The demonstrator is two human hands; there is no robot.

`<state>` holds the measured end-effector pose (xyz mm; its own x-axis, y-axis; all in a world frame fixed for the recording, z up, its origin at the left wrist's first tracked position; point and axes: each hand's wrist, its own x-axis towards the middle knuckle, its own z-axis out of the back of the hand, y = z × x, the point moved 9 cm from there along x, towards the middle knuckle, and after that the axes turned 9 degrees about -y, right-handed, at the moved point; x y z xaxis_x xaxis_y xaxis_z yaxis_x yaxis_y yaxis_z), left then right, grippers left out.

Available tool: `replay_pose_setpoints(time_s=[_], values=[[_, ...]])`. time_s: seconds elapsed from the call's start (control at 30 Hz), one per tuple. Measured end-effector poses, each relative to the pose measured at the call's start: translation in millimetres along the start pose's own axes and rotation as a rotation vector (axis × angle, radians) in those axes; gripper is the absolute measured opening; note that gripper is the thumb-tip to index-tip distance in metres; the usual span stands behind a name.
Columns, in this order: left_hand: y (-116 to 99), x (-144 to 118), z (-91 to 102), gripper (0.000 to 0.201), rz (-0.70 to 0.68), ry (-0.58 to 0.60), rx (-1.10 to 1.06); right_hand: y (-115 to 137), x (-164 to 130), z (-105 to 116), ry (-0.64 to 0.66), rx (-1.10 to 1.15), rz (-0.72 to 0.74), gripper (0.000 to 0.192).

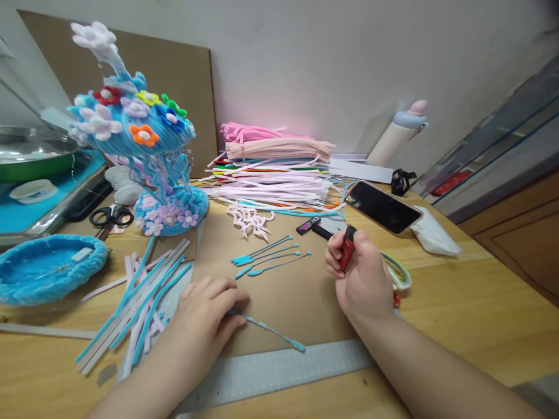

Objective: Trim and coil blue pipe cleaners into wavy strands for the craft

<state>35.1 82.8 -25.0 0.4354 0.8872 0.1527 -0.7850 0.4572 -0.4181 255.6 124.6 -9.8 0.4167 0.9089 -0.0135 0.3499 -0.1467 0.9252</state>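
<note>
My left hand [205, 317] lies palm down on the brown cardboard sheet [297, 302], its fingertips pinching the end of a thin blue pipe cleaner [275, 333] that runs to the right. Over the same sheet, my right hand [360, 273] is closed around a red lighter [347, 247] held upright. Several more singed blue pipe cleaners [266, 259] lie in a row just beyond the hands. To the left of my left hand sits a loose pile of blue and white pipe cleaners [140, 302].
A blue pipe-cleaner sculpture with flowers [144, 151] stands at the back left, scissors [111, 216] beside it. A stack of coloured pipe cleaners [271, 169] sits behind, a phone [382, 206] to the right, a blue woven dish [46, 270] at left, a metal ruler [279, 369] in front.
</note>
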Motion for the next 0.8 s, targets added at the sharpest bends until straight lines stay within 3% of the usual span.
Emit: replay_pose_setpoints(time_s=[0.33,0.43,0.53,0.6,0.7,0.8], values=[[13,-2,2.5,0.015,0.043,0.042,0.01,-14,-1,-5,0.08,-0.081,-0.061,0.033],[22,-3,12.6,0.016,0.198,-0.027,-0.103,-15,-1,-7,0.081,-0.039,-0.094,0.038],[39,-11,18.8,0.021,0.501,-0.118,-0.365,-14,1,-5,0.029,0.023,-0.094,0.042],[41,-16,11.7,0.025,0.657,-0.133,-0.656,-21,-3,-7,0.031,0.017,-0.139,0.037],[32,-20,-6.8,0.031,0.808,-0.094,-1.045,-46,-27,-19,0.165,-0.096,-0.297,0.028],[19,-23,-24.6,0.036,0.902,-0.017,-1.227,-67,-61,-35,0.349,-0.181,-0.411,0.027]])
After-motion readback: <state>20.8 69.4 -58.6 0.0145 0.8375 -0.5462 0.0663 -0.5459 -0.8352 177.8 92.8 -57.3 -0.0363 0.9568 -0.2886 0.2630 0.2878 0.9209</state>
